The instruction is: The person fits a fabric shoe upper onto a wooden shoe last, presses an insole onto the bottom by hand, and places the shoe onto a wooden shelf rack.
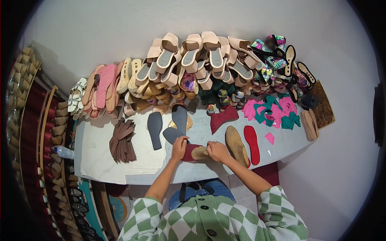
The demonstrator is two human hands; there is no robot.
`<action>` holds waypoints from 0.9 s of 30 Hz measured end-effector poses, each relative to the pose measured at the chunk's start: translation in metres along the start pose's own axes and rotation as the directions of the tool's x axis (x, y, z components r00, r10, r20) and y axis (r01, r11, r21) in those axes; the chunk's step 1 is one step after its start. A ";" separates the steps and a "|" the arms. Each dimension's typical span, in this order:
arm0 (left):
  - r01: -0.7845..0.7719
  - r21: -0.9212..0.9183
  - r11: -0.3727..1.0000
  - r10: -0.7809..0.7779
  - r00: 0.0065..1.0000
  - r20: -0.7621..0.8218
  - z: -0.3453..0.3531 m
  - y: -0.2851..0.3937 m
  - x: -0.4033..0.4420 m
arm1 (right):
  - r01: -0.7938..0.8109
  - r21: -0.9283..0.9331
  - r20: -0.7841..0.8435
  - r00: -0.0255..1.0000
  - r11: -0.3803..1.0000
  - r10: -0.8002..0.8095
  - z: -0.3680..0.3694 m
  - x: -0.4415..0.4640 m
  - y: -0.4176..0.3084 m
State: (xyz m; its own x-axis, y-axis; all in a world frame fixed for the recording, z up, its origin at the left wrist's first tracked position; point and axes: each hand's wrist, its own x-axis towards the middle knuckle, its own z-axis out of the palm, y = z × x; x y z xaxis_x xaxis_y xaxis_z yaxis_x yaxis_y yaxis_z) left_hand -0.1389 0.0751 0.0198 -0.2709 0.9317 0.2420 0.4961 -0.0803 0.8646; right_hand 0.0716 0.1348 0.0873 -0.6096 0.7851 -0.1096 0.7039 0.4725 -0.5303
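A tan shoe last (199, 153) lies sideways near the table's front edge, with a dark red upper (187, 154) around its left part. My left hand (179, 148) is closed on the left end of the red upper. With curled fingers, my right hand (217, 152) grips the right end of the last. Just beyond my left hand lies a dark grey insole (172, 135). Another tan shoe last (236, 145) rests to the right of my right hand, beside a bright red insole (252, 144). A second dark red upper piece (223, 119) lies farther back.
Beige heeled sandals (192, 52) are piled along the wall. Brown strips (123, 141) lie at left on white sheets (100, 150). Pink and teal fabric pieces (270, 110) are at right. A rack of shoe lasts (59, 130) stands left, near a plastic bottle (64, 152).
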 end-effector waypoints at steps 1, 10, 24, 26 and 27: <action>-0.033 -0.011 0.999 0.034 0.998 0.045 0.008 0.006 0.003 | 0.014 0.002 0.007 1.000 1.000 -0.014 -0.001 0.001 0.000; 0.007 0.045 0.999 -0.014 0.990 0.142 0.014 0.003 0.007 | -0.154 0.133 0.119 0.983 0.979 0.138 0.001 0.009 0.009; -0.011 0.051 0.999 0.004 0.989 0.148 0.014 -0.003 0.009 | -0.062 -0.024 0.027 0.998 0.998 0.062 -0.002 0.009 -0.001; -0.007 0.049 0.999 0.001 0.993 0.116 0.015 -0.002 0.006 | -0.064 -0.014 0.032 0.997 0.998 0.065 0.002 0.007 0.002; 0.020 0.067 0.998 -0.028 0.993 0.112 0.014 0.000 0.006 | -0.061 -0.004 0.054 0.997 0.998 0.061 0.000 0.008 0.002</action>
State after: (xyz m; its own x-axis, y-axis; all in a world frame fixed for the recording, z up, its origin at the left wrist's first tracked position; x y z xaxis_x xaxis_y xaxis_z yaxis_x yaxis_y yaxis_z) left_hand -0.1291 0.0855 0.0145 -0.1903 0.9674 0.1672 0.5451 -0.0375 0.8375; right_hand 0.0686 0.1419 0.0856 -0.5840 0.7899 -0.1868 0.7412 0.4252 -0.5194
